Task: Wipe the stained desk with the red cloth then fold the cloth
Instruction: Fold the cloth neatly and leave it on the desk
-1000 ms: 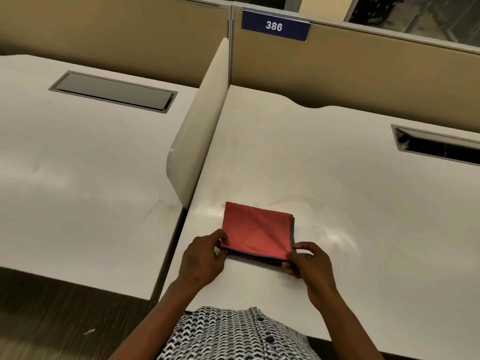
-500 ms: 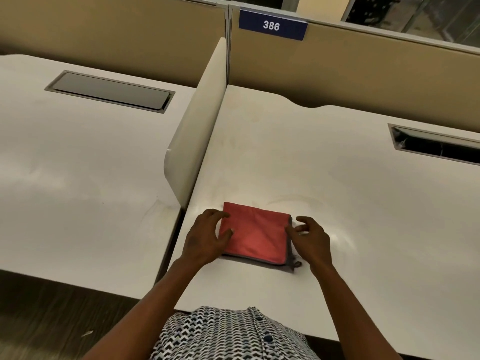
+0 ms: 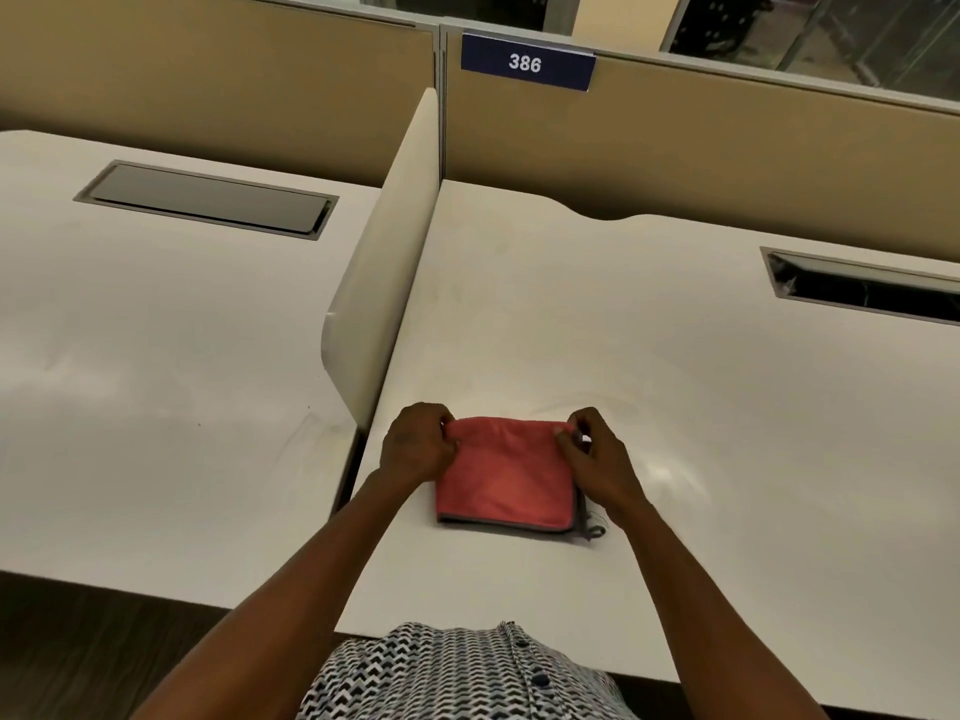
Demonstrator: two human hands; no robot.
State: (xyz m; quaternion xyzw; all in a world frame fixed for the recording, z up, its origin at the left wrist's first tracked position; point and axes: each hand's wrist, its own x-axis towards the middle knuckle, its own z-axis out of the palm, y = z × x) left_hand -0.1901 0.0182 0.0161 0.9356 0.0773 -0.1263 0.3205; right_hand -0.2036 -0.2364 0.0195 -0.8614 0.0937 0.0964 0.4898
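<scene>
The red cloth (image 3: 506,478), folded into a small square with a grey hem along its near and right edges, lies on the white desk (image 3: 649,387) close to the front edge. My left hand (image 3: 418,444) pinches the cloth's far left corner. My right hand (image 3: 597,454) pinches the far right corner. The far edge of the cloth is bunched up a little between the two hands. A grey tag or loose corner sticks out at the near right.
A white divider panel (image 3: 384,283) stands upright left of the cloth, between this desk and the neighbouring desk (image 3: 130,356). A tan partition with a blue "386" sign (image 3: 525,62) closes the back. An open cable slot (image 3: 862,288) sits at the far right.
Both hands have moved from the cloth's near corners, past its sides, to its far corners, which they now pinch. The cloth has stayed in place on the desk.
</scene>
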